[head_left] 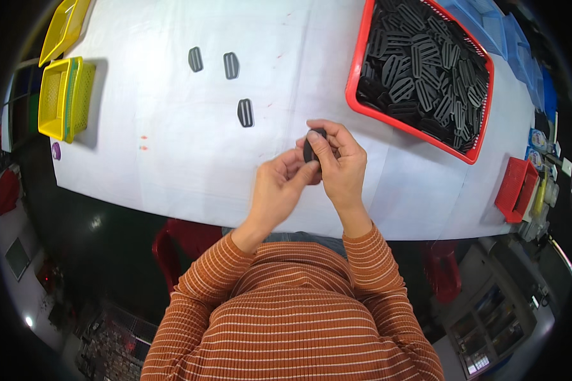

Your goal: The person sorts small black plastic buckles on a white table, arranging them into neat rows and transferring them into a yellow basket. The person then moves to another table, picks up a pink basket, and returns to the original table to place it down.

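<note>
1. Black buckle (309, 152) is held over the near middle of the white-covered table (171, 127), between the two hands; its slots are mostly hidden by fingers.
2. A red basket (354, 95) is set at the far right, heaped with black slotted pieces (419, 70) of a similar kind.
3. At the far left, a yellow basket (54, 101) is placed, well apart from the hands.
4. By the right hand (345, 165), the buckle is pinched narrowly, thumb against its face. The left hand (278, 187) is curled in, its thumb at the buckle's near end; whether a grip is applied there cannot be told.
5. Three loose buckles (231, 65) are spread flat on the table's far side, left of the hands, untouched.
6. The buckle is judged light, stiff, fairly smooth and not fragile; it is best grasped by its long outer edges, with the slender bars left unpressed.
</note>
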Motion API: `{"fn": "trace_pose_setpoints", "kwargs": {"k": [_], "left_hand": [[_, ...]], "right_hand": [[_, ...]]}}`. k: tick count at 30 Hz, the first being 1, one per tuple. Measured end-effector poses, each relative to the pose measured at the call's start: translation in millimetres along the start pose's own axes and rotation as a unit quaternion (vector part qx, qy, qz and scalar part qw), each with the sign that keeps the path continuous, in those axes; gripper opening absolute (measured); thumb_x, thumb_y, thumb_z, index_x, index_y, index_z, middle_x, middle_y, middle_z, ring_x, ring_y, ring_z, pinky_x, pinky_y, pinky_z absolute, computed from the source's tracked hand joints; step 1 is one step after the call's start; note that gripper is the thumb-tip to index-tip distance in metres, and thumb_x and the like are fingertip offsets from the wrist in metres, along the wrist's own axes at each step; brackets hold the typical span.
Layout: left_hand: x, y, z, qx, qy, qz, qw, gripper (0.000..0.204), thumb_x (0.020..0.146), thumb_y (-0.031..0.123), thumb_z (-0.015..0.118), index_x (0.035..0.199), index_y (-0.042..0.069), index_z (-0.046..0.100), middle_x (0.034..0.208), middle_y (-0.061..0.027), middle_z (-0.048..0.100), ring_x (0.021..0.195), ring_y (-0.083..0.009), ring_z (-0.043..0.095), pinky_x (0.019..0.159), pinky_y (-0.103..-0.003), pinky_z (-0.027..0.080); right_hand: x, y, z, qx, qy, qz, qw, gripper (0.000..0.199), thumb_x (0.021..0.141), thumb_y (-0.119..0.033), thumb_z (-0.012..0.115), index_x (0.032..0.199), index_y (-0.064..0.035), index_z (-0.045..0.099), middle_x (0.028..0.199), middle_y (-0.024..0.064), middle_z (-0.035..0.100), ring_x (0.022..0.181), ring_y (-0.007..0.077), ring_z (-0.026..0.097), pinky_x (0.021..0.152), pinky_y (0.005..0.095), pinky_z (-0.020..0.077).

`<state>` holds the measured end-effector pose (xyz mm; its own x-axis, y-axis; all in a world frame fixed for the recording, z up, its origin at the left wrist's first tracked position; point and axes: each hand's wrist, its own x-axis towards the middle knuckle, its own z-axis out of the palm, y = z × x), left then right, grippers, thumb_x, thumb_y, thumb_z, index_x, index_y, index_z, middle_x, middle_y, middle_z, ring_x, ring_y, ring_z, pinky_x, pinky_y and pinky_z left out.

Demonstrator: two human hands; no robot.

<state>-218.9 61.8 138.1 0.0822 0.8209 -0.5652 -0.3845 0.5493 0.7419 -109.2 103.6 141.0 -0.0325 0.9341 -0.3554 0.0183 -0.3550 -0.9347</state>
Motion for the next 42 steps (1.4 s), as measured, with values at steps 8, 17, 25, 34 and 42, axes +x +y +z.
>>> {"fn": "trace_pose_setpoints", "kwargs": {"k": [8,17,25,34,42], "left_hand": [[18,-19,28,0.001,-0.007,0.036,0.999,0.016,0.093,0.003,0.054,0.103,-0.008,0.059,0.092,-0.0107,0.067,0.081,-0.0139,0.065,0.072,-0.026,0.055],[27,23,32,0.357,-0.075,0.106,0.925,0.017,0.094,0.01,0.056,0.101,-0.002,0.065,0.087,-0.0101,0.07,0.079,-0.0118,0.066,0.072,-0.029,0.054],[120,4,-95,0.462,0.281,0.187,0.82,0.019,0.087,0.014,0.063,0.101,0.004,0.069,0.081,-0.0086,0.069,0.066,-0.0149,0.062,0.059,-0.028,0.048],[170,4,-120,0.638,0.305,0.197,0.68,0.031,0.083,0.02,0.068,0.11,0.006,0.059,0.104,-0.0095,0.056,0.099,-0.0269,0.054,0.072,-0.037,0.049],[99,46,-74,0.095,0.056,-0.03,0.993,0.029,0.094,0.019,0.054,0.106,-0.006,0.064,0.096,-0.0135,0.07,0.079,-0.025,0.071,0.065,-0.028,0.057]], "right_hand": [[4,9,-27,-0.007,0.051,-0.001,0.999,0.02,0.095,-0.016,0.054,0.103,0.0006,0.062,0.078,0.0087,0.069,0.068,0.0119,0.065,0.062,0.0243,0.0526],[14,-22,-35,0.029,0.089,-0.022,0.995,0.017,0.095,-0.012,0.055,0.103,0.0008,0.061,0.079,0.0069,0.068,0.071,0.01,0.064,0.061,0.0217,0.052],[85,-65,-134,-0.234,0.289,-0.244,0.896,0.03,0.096,-0.02,0.055,0.117,0.0001,0.062,0.108,0.0088,0.067,0.095,0.0162,0.062,0.093,0.0283,0.0433],[54,-36,-72,-0.287,0.202,-0.287,0.891,0.022,0.088,-0.002,0.059,0.109,-0.0029,0.066,0.112,0.009,0.063,0.107,0.02,0.058,0.092,0.0311,0.0447],[20,-19,-8,-0.248,0.025,-0.235,0.939,0.025,0.087,-0.003,0.059,0.111,-0.0016,0.064,0.112,0.0148,0.063,0.106,0.0289,0.06,0.092,0.0362,0.0457]]}}
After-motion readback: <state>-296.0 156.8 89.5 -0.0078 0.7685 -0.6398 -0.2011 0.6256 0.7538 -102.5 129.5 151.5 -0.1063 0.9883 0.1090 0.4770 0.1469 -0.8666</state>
